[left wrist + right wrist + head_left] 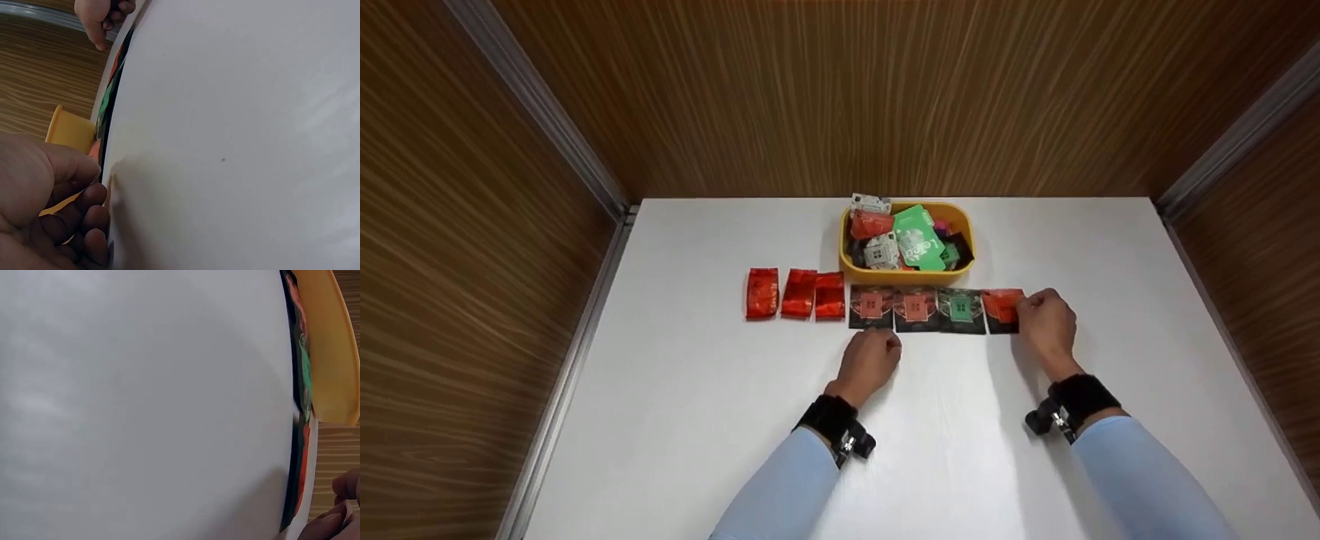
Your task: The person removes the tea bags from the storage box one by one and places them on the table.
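My left hand (871, 361) rests low over the white table, fingers loosely curled and nothing in them. Its fingertips are close to the lower edge of a dark packet with a pink label (871, 306). Farther right, my right hand (1048, 324) is at the right edge of a black and orange packet (1000, 309), fingertips beside it and thumb apart from the fingers in the right wrist view. Between them in the same row lie another pink-labelled dark packet (916, 307) and a green-labelled dark packet (961, 307), edge to edge.
Three shiny red packets (798, 293) continue the row leftward. Behind the row stands a yellow tub (906, 277) heaped with mixed sachets, a green LeTea one (919, 240) on top. Wood-grain panels (840, 97) enclose the white table (690, 427) at back and sides.
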### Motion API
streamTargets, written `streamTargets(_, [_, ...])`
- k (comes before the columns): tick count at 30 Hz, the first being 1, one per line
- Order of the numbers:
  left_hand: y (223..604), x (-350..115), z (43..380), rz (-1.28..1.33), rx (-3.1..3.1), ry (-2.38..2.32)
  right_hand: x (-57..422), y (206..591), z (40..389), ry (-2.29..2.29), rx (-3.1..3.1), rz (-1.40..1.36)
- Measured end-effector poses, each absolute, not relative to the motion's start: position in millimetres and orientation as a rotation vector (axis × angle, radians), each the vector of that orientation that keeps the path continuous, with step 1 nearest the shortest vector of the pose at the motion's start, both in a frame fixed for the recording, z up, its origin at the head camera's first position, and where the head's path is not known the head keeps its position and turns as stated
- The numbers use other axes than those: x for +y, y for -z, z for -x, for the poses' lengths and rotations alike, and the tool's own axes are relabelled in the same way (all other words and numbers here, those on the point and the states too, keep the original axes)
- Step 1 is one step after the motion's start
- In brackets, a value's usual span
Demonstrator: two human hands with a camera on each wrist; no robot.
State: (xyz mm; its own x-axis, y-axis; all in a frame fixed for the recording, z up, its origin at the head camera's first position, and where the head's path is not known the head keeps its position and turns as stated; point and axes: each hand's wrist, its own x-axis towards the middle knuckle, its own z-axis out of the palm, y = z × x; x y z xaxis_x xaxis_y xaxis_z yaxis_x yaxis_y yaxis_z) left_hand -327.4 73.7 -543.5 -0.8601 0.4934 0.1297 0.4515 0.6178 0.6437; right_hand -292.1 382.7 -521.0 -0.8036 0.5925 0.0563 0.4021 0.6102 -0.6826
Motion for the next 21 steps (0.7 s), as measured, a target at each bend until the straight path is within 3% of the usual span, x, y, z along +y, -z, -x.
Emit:
streamTargets(6, [534.8,74.0,336.4,-0.715,2.725,-1.202,361.2,495.3,313.1,-0.971,-2.546,0.627])
streamTargets(13, [497.3,70.4,376.5,-0.603,2.809,-1.185,321.7,471.2,358.0,-0.948,-2.628,0.356])
streamTargets(21, [479.7,80.6,403.9,-0.765,3.054,-0.845,288.9,460.6,402.8,-0.653,-2.973,0.402])
